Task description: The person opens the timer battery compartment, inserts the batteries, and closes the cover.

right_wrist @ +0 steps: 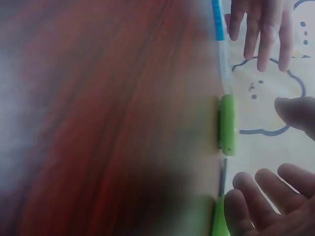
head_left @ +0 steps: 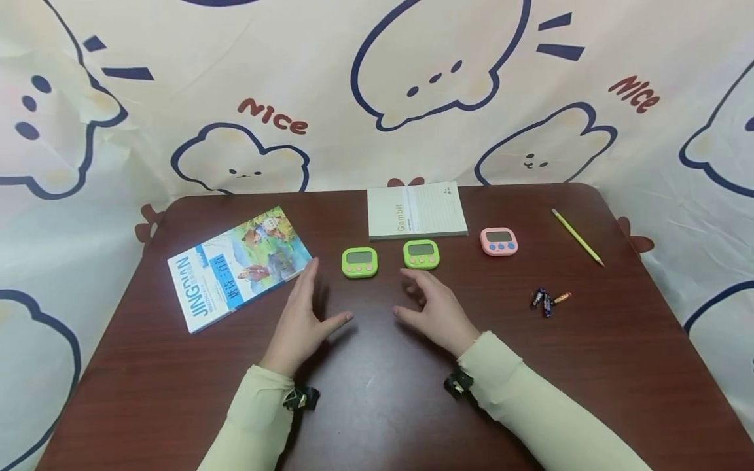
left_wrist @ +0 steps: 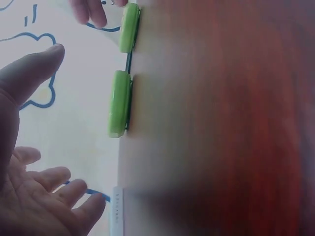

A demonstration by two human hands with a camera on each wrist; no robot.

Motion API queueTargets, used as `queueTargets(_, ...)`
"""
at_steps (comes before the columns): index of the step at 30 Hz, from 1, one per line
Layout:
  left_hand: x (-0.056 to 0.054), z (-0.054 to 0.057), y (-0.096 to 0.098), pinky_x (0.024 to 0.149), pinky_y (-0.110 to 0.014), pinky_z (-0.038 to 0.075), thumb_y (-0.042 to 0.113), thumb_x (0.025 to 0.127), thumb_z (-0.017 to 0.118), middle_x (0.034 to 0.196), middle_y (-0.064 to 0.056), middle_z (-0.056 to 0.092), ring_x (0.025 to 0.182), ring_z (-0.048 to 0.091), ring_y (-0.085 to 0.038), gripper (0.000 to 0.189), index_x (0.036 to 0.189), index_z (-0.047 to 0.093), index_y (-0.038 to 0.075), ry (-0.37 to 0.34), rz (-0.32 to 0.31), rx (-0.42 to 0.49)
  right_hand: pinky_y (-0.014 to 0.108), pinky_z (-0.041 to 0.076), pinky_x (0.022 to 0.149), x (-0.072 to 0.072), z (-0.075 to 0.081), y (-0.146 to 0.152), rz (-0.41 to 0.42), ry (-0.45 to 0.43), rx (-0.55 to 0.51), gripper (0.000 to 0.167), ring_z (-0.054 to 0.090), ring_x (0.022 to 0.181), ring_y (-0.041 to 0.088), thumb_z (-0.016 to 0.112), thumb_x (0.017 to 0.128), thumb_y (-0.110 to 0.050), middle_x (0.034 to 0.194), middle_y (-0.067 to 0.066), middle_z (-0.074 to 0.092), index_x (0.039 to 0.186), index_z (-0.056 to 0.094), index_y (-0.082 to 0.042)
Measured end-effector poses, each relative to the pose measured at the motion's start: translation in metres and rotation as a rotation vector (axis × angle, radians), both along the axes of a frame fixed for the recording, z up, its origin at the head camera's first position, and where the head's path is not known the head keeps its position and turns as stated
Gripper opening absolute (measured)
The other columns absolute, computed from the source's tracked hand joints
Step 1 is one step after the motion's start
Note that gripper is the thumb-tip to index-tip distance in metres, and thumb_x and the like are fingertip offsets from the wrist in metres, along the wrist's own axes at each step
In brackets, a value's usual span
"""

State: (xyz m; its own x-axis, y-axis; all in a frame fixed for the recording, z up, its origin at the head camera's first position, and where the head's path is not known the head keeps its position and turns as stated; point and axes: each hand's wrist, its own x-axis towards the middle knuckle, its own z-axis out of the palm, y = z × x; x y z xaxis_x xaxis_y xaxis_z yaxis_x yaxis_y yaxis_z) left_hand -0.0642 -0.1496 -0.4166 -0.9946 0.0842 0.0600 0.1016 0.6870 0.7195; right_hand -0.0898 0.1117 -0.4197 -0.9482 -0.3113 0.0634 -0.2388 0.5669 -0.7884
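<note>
Glossy reddish-brown wood-grained table (head_left: 365, 425): we see a flat top with streaky grain.
Pale yellow cloth sleeves (head_left: 253, 409): soft and slightly creased; we would keep them from brushing the table.
Bare left hand (head_left: 297, 324): empty, fingers straight, thumb spread wide, palm turned inward.
Bare right hand (head_left: 438, 314): empty too, fingers gently bent, a wide gap to the thumb.
Small cylindrical batteries (head_left: 547, 306): smooth, dark but for one orange, clustered right of the right hand; we judge they roll easily if nudged.
Glossy blue-and-white paperback book (head_left: 253, 268): flat, angled, its inner corner just beside the left fingertips.
Left bright-green rounded plastic timer (head_left: 359, 269): flat, screen up, between the hands' fingertips and beyond them; we would pinch its curved sides, clear of the buttons.
Right bright-green rounded plastic timer (head_left: 421, 260): just beyond the right fingertips; whether they touch, we cannot tell. A light, level grip suits its slick shell.
Pink rounded plastic timer (head_left: 499, 243): blue buttons, farther right.
Slim yellow-green pencil (head_left: 577, 237): slanted, near the table's right edge.
Pale green paper notepad (head_left: 436, 212): ruled, matt, behind the green pair.
Creased cream cloth backdrop (head_left: 330, 78): navy cartoon outlines.
</note>
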Motion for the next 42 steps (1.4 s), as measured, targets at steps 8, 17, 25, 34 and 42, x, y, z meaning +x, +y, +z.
queueTargets(8,-0.021,-0.01,-0.001,0.102,-0.052,0.05,0.033,0.086,0.081,0.151,-0.016,0.043,0.126,0.056,-0.035,0.096,0.16,0.023,0.014,-0.176,0.016,0.106,0.037,0.055,0.088,-0.016,-0.005,-0.02,-0.018,-0.077,-0.017,0.066,0.063,0.106,0.021,0.081,0.086,-0.018,0.128,0.012,0.062,0.144,0.051,-0.007)
queueTargets(17,-0.047,-0.018,0.004,0.098,-0.046,0.052,0.03,0.087,0.08,0.151,-0.013,0.046,0.122,0.058,-0.027,0.087,0.156,0.031,0.009,-0.206,0.022,0.122,0.034,0.056,0.086,-0.033,-0.012,-0.039,-0.025,-0.07,-0.02,0.068,0.063,0.106,0.02,0.079,0.087,-0.016,0.137,0.011,0.056,0.146,0.048,-0.004)
queueTargets(25,-0.066,-0.018,0.009,0.09,-0.043,0.053,0.027,0.087,0.08,0.137,-0.014,0.054,0.107,0.06,-0.025,0.078,0.15,0.041,0.004,-0.194,0.016,0.069,0.032,0.055,0.084,-0.052,-0.015,-0.056,-0.089,-0.142,-0.003,0.068,0.063,0.1,0.017,0.08,0.086,-0.019,0.133,0.009,0.058,0.145,0.049,-0.005)
queueTargets(34,-0.081,-0.015,0.017,0.082,-0.036,0.052,0.022,0.086,0.081,0.126,-0.015,0.055,0.096,0.058,-0.024,0.07,0.144,0.049,0.002,-0.183,0.019,-0.006,0.028,0.053,0.078,-0.065,-0.012,-0.069,-0.101,-0.155,0.078,0.067,0.061,0.089,0.015,0.079,0.087,-0.018,0.127,0.01,0.058,0.145,0.049,-0.003)
queueTargets(42,-0.083,-0.014,0.019,0.082,-0.036,0.053,0.021,0.087,0.081,0.128,-0.014,0.055,0.097,0.059,-0.023,0.068,0.145,0.05,0.004,-0.199,0.023,-0.014,0.026,0.053,0.075,-0.068,-0.011,-0.069,-0.094,-0.155,0.106,0.065,0.059,0.086,0.015,0.079,0.087,-0.018,0.126,0.011,0.057,0.144,0.051,-0.002)
